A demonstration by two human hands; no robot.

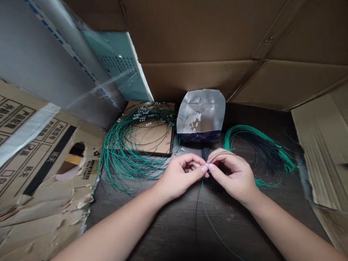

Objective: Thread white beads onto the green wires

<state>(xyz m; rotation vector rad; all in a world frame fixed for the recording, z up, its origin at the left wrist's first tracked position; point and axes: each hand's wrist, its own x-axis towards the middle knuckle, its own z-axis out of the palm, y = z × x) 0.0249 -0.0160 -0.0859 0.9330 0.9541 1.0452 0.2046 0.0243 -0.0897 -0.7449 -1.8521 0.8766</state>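
My left hand (185, 172) and my right hand (231, 174) meet fingertip to fingertip over the dark table (174, 224). Both pinch a small whitish piece (208, 164) on thin wires, mostly covered by the fingertips. A green wire (208, 214) hangs below the fingers and curves toward the bottom edge, with a black wire (197, 214) beside it. Behind the hands stands an open silver pouch (201, 108) holding small white pieces (192, 122). Part of a black wire bundle (205, 152) shows just behind the fingers.
Looped green and black wires (116, 156) with white pieces lie over a flat cardboard box (146, 136) on the left. Another green and black bundle (255, 145) lies to the right. Cardboard walls (195, 32) enclose the back and sides; a light-green printed sheet (119, 65) leans at back left.
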